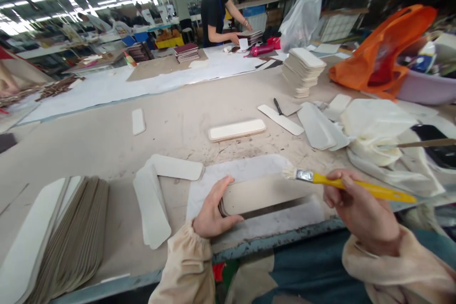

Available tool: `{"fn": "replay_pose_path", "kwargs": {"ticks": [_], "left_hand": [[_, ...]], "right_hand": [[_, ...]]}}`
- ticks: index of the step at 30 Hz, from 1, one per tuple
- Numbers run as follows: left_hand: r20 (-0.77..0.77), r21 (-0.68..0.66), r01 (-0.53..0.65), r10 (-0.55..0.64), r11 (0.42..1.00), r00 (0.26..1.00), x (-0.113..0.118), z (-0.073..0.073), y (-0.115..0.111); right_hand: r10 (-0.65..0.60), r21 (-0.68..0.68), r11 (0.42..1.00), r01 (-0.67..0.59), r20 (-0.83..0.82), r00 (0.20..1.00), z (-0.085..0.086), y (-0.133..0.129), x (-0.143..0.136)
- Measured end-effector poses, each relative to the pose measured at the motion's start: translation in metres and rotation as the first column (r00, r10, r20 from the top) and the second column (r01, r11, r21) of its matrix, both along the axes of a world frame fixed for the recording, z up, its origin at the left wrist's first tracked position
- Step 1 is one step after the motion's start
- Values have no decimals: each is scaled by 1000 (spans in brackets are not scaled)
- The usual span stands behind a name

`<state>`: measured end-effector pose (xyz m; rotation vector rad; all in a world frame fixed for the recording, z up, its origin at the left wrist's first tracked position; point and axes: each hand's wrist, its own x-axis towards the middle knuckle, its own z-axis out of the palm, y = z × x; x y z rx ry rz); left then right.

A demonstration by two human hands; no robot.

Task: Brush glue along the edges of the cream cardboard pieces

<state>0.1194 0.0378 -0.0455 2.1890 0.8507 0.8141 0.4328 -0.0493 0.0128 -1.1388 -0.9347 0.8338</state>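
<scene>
My left hand (215, 211) grips the left end of a stack of long, round-cornered boards (261, 193), thumb at the near side and fingers at the far side. The stack rests on a whitish sheet (245, 166) near the table's front edge. In my right hand (359, 209) is a yellow-handled paintbrush (322, 179), closed between thumb and fingers. The brush's pale bristles point left, at the far right end of the stack; whether they touch it I cannot tell. Left of the sheet lie several loose white boards (151, 206).
A large fanned pile of boards (76, 232) leans at the left front. Further back lie a short stack (237, 129), a black pen (277, 106) and a tall stack (302, 71). White cloth (377, 123) and an orange bag (384, 52) crowd the right. A co-worker (217, 9) stands across the table.
</scene>
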Motion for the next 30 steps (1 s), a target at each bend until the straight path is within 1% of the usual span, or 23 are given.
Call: {"fn": "replay_pose_path", "kwargs": {"ticks": [2, 5, 8, 11, 13, 14, 18, 20, 24, 26, 30], "left_hand": [[32, 27, 15, -16, 1000, 999, 0, -3, 2], [78, 52, 36, -40, 998, 996, 1, -6, 5], [113, 53, 29, -35, 998, 993, 1, -9, 6], [131, 42, 29, -34, 999, 991, 2, -9, 6], [153, 39, 28, -34, 999, 988, 2, -9, 5], [166, 40, 27, -33, 999, 986, 2, -10, 5], [181, 23, 14, -18, 1000, 983, 2, -11, 6], [175, -1, 6, -6, 1000, 984, 2, -12, 5], [176, -41, -4, 11, 999, 984, 3, -15, 5], [176, -47, -9, 18, 999, 984, 3, -16, 5], [169, -20, -17, 20, 1000, 985, 3, -17, 5]], "right_hand": [[48, -50, 997, -53, -107, 993, 1, 3, -17], [173, -76, 979, -187, -164, 971, 2, 6, -40], [323, -25, 944, -330, -154, 934, 1, 9, -55], [389, 53, 921, -385, -142, 910, -2, 14, -61], [380, 61, 925, -375, -115, 918, -5, 17, -62], [364, 43, 931, -362, -87, 927, -6, 19, -62], [288, -98, 955, -279, 98, 953, -11, 25, -61], [285, -147, 953, -263, 153, 946, -11, 29, -62], [335, -211, 929, -305, 125, 934, -6, 36, -75], [340, -254, 919, -301, 124, 932, -4, 41, -84], [333, -342, 906, -249, 215, 918, 0, 48, -96]]}}
